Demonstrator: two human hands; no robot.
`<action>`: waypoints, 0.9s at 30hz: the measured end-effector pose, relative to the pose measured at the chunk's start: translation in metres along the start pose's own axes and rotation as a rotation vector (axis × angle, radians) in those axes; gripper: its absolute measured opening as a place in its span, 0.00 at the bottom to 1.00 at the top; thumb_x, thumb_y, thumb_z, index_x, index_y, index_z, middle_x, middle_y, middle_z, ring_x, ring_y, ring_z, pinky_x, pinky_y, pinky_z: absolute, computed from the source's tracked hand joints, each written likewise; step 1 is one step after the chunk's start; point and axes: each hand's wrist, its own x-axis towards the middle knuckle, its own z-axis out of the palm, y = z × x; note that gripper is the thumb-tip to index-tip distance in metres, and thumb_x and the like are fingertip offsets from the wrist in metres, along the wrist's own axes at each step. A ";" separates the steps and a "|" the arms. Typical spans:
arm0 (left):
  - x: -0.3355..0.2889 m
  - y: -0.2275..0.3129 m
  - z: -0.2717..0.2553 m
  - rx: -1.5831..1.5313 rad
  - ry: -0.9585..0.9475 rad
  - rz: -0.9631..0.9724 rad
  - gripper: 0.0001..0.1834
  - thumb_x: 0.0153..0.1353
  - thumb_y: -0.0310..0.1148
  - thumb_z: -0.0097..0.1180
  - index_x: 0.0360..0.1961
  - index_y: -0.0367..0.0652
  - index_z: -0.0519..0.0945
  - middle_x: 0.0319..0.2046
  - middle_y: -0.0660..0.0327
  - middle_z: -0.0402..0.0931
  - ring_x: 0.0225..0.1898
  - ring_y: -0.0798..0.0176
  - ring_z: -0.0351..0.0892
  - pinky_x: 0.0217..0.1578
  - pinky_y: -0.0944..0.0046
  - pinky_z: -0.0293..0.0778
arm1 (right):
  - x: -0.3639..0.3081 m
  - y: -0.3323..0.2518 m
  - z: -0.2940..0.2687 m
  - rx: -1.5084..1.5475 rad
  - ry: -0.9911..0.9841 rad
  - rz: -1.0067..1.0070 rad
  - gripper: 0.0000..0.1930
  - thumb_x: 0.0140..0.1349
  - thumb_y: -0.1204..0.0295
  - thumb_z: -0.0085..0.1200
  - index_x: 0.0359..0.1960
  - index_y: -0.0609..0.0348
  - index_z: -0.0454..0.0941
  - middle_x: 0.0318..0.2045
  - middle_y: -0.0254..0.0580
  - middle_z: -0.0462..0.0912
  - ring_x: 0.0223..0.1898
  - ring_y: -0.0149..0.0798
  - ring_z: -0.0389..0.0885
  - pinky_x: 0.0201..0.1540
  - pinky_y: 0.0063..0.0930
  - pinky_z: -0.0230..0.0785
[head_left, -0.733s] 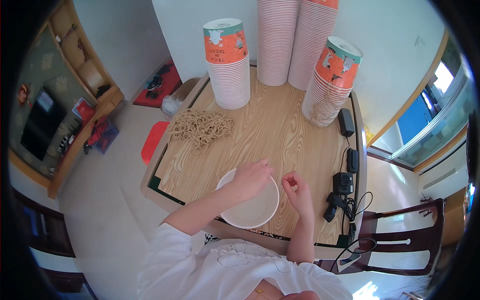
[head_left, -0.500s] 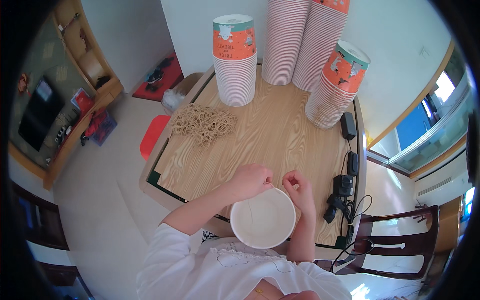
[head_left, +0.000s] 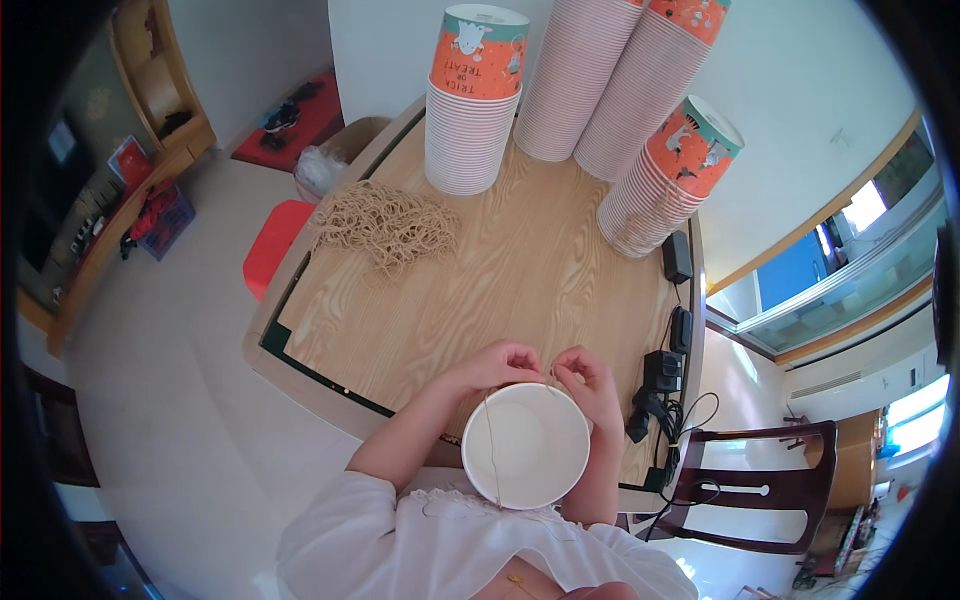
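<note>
Wood-grain desk (head_left: 510, 270) carries twine tangle (head_left: 385, 225) ahead-left of fingers (head_left: 520, 358), four cup stacks (head_left: 473, 140) farther ahead, black adapters (head_left: 662, 371) rightward.

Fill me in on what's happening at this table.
A person has the left hand and right hand close together at the far rim of a white tub, fingertips drawn in. A thin strand crosses its mouth; exactly how the fingers grip is too small to tell. Beyond, a tangled pile of twine lies on the table, with stacks of upside-down tubs behind.
</note>
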 end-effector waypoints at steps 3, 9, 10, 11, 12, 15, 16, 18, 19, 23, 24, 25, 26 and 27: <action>-0.012 -0.012 -0.003 -0.192 0.074 0.015 0.08 0.54 0.32 0.60 0.32 0.39 0.78 0.26 0.66 0.76 0.28 0.76 0.73 0.28 0.75 0.69 | 0.004 -0.005 0.008 -0.004 -0.004 0.016 0.03 0.55 0.79 0.53 0.31 0.63 0.75 0.26 0.32 0.76 0.31 0.24 0.73 0.36 0.18 0.66; -0.017 -0.003 0.000 -0.258 0.103 -0.038 0.09 0.54 0.32 0.60 0.32 0.37 0.80 0.25 0.65 0.77 0.26 0.75 0.73 0.28 0.74 0.69 | 0.023 -0.024 0.028 -0.087 -0.091 0.009 0.02 0.55 0.81 0.52 0.30 0.63 0.74 0.26 0.32 0.76 0.31 0.25 0.73 0.36 0.18 0.66; -0.017 -0.004 0.000 -0.266 0.107 -0.031 0.09 0.54 0.32 0.60 0.32 0.37 0.80 0.25 0.65 0.77 0.26 0.75 0.73 0.28 0.74 0.69 | 0.025 -0.024 0.028 -0.094 -0.100 0.010 0.02 0.55 0.81 0.52 0.30 0.63 0.74 0.26 0.32 0.76 0.31 0.25 0.73 0.36 0.18 0.66; -0.016 -0.006 0.000 -0.226 0.120 -0.001 0.09 0.54 0.33 0.60 0.31 0.37 0.80 0.25 0.65 0.77 0.26 0.75 0.73 0.28 0.74 0.69 | 0.027 -0.024 0.028 -0.095 -0.116 -0.002 0.02 0.56 0.80 0.51 0.31 0.64 0.74 0.27 0.32 0.76 0.31 0.25 0.73 0.36 0.18 0.66; -0.015 -0.007 0.000 -0.184 0.133 0.028 0.09 0.54 0.33 0.59 0.30 0.37 0.80 0.26 0.65 0.77 0.26 0.75 0.73 0.28 0.74 0.69 | 0.029 -0.023 0.027 -0.095 -0.131 -0.013 0.02 0.57 0.80 0.51 0.32 0.64 0.75 0.27 0.33 0.76 0.31 0.25 0.74 0.36 0.18 0.67; -0.020 -0.005 0.005 -0.103 0.192 0.053 0.08 0.55 0.33 0.58 0.30 0.39 0.79 0.25 0.67 0.76 0.27 0.76 0.73 0.28 0.75 0.68 | 0.029 -0.028 0.025 0.040 -0.144 0.108 0.05 0.58 0.78 0.50 0.34 0.65 0.75 0.28 0.33 0.77 0.31 0.26 0.74 0.37 0.19 0.67; -0.019 -0.006 0.006 -0.109 0.193 0.055 0.08 0.55 0.33 0.58 0.30 0.39 0.79 0.25 0.67 0.76 0.27 0.76 0.73 0.28 0.75 0.68 | 0.029 -0.027 0.026 0.036 -0.148 0.111 0.05 0.58 0.78 0.50 0.34 0.65 0.75 0.28 0.33 0.77 0.31 0.26 0.74 0.37 0.19 0.67; -0.018 -0.008 0.009 -0.210 0.262 0.108 0.08 0.56 0.32 0.58 0.31 0.37 0.80 0.26 0.66 0.77 0.29 0.75 0.73 0.29 0.74 0.69 | 0.029 -0.026 0.027 0.032 -0.136 0.142 0.07 0.59 0.76 0.50 0.36 0.66 0.76 0.29 0.34 0.78 0.31 0.26 0.75 0.37 0.20 0.67; -0.017 -0.009 0.009 -0.214 0.262 0.107 0.08 0.56 0.32 0.58 0.31 0.37 0.80 0.26 0.66 0.77 0.29 0.75 0.73 0.29 0.74 0.69 | 0.031 -0.031 0.029 0.030 -0.137 0.146 0.07 0.59 0.76 0.50 0.36 0.66 0.76 0.29 0.34 0.78 0.31 0.26 0.75 0.37 0.20 0.67; -0.014 -0.014 0.009 -0.220 0.370 0.130 0.09 0.55 0.30 0.58 0.33 0.35 0.80 0.28 0.63 0.78 0.30 0.73 0.74 0.31 0.73 0.70 | 0.043 -0.048 0.034 -0.121 -0.209 0.104 0.06 0.56 0.77 0.54 0.34 0.65 0.76 0.27 0.34 0.79 0.30 0.26 0.75 0.37 0.19 0.67; -0.014 -0.015 0.009 -0.172 0.370 0.130 0.09 0.56 0.29 0.57 0.35 0.35 0.80 0.28 0.64 0.78 0.31 0.73 0.74 0.32 0.74 0.70 | 0.044 -0.048 0.034 -0.151 -0.220 0.101 0.06 0.54 0.78 0.54 0.33 0.65 0.76 0.26 0.34 0.79 0.30 0.26 0.76 0.36 0.19 0.66; -0.016 -0.014 0.009 -0.173 0.373 0.130 0.09 0.56 0.29 0.57 0.35 0.35 0.80 0.28 0.64 0.78 0.31 0.73 0.74 0.32 0.74 0.70 | 0.045 -0.048 0.033 -0.151 -0.223 0.101 0.06 0.54 0.78 0.54 0.33 0.65 0.76 0.26 0.34 0.79 0.30 0.26 0.76 0.36 0.19 0.66; -0.018 -0.012 0.010 -0.113 0.352 0.128 0.08 0.56 0.29 0.57 0.35 0.35 0.80 0.28 0.64 0.78 0.31 0.73 0.75 0.33 0.73 0.70 | 0.046 -0.047 0.032 -0.167 -0.231 0.090 0.05 0.54 0.79 0.55 0.32 0.65 0.76 0.26 0.34 0.79 0.30 0.25 0.75 0.36 0.18 0.66; -0.019 -0.011 0.010 -0.054 0.330 0.125 0.08 0.55 0.29 0.57 0.34 0.35 0.80 0.28 0.63 0.78 0.31 0.73 0.75 0.33 0.73 0.70 | 0.047 -0.045 0.030 -0.184 -0.238 0.079 0.04 0.53 0.80 0.55 0.31 0.65 0.76 0.26 0.33 0.79 0.30 0.25 0.75 0.35 0.18 0.66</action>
